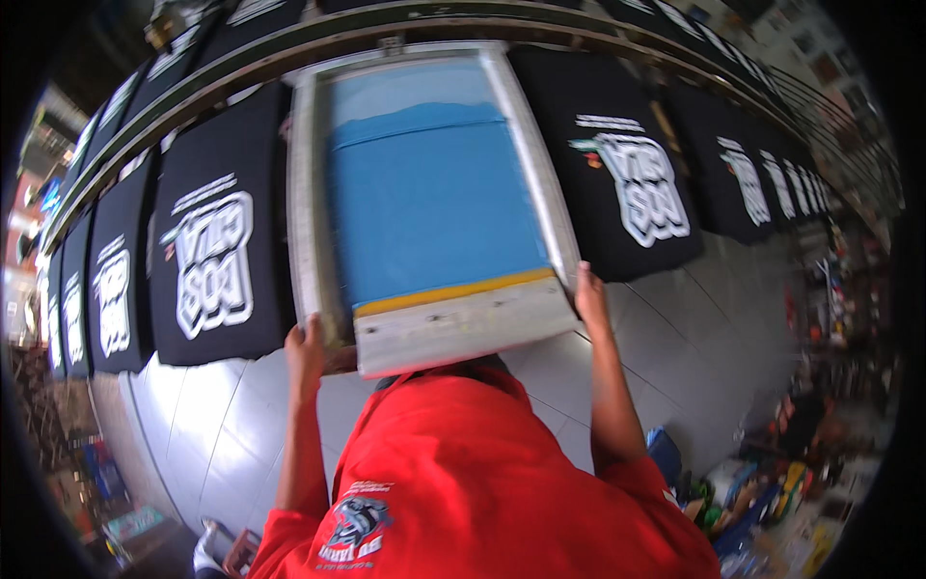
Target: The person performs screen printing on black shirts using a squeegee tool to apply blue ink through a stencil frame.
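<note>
A screen printing frame [303,193] with a pale rim and blue mesh lies before me, between black T-shirts. My left hand [306,355] is closed on the frame's near left corner. At the near right corner, my right hand [590,294] also grips the frame, thumb up along the edge. Across the near end of the mesh rests a wide squeegee [463,326] with a pale holder and a yellow blade. Neither hand appears to touch the squeegee. Whatever lies under the frame is hidden.
A black printed T-shirt [217,232] lies left of the frame, another black T-shirt [617,164] right of it. More shirts line both sides and the row behind a long rail [222,87]. Grey floor tiles [675,338] show below. Cluttered goods [752,502] stand at lower right.
</note>
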### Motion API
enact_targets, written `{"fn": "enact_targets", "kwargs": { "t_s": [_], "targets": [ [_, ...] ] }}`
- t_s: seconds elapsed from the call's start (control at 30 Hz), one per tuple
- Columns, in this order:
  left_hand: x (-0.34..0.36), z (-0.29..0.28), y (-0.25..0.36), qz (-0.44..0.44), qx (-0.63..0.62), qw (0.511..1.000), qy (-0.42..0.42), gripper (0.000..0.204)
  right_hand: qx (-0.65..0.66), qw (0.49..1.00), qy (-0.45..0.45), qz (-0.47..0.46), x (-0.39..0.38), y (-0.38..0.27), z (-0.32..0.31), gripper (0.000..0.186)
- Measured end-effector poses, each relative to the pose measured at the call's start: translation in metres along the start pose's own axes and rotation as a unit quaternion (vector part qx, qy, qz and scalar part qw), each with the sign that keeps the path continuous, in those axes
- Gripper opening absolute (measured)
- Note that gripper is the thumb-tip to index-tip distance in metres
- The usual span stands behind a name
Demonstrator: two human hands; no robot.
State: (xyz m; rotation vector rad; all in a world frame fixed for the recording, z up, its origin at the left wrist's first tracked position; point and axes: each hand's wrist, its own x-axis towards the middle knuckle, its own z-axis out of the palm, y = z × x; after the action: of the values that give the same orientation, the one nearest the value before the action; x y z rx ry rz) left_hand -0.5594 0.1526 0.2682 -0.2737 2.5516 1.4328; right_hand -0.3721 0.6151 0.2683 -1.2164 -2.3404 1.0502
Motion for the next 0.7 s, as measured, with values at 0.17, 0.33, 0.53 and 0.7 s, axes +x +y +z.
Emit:
{"fn": "enact_targets", "kwargs": {
  "t_s": [0.17,0.33,0.53,0.7],
  "targets": [
    [-0.001,-0.002,0.002,-0.03,-0.035,0.999,-0.03,0.041,0.045,0.998,-0.021,0.029,-0.004,-0.013,-0.005,0.066],
    [-0.007,-0.002,0.02,-0.053,-0.028,0.998,-0.032,0.04,0.073,0.995,-0.036,0.058,-0.002,-0.003,-0.002,0.069],
    [-0.009,-0.001,0.022,-0.059,-0.037,0.997,-0.032,0.038,0.08,0.987,-0.076,0.115,0.001,0.0,-0.003,0.063],
    [-0.005,-0.003,0.016,-0.06,-0.041,0.996,-0.05,0.038,0.073,0.987,-0.06,0.132,0.0,0.0,-0.002,0.064]
  ]
}}
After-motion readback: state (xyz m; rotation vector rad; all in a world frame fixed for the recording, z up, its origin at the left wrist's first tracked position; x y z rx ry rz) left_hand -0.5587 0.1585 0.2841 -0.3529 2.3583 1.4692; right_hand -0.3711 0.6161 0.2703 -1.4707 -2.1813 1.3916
